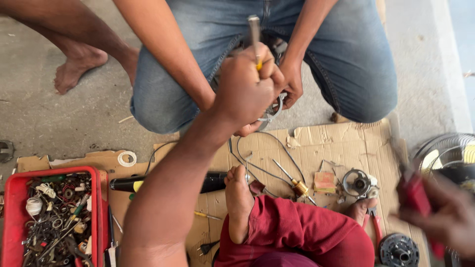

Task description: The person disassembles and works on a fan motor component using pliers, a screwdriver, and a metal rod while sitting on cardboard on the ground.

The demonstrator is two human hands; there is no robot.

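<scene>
From the head view, the left hand is raised in a closed fist around a screwdriver, its metal shaft pointing up and a bit of yellow handle showing at the thumb. Just behind the fist, a co-worker in jeans squats opposite, their hand holding a metal part that the fist mostly hides; what it is cannot be told. The right hand is at the right edge, blurred, closed on a red-handled tool. The two hands are well apart. Below lies a cardboard sheet on the concrete floor. On the cardboard are loose wires, a brass-collared screwdriver, a small round metal housing, a paper scrap, red-handled pliers, a dark round part and a small yellow screwdriver. A black and yellow torch lies partly under the left forearm, which crosses much of the cardboard. The person's bare foot and red trouser leg rest in the middle. A white tape ring lies near the cardboard's upper left. A red tray at the lower left holds a jumble of washers, springs, wire and small tools. A fan grille shows at the right.
</scene>
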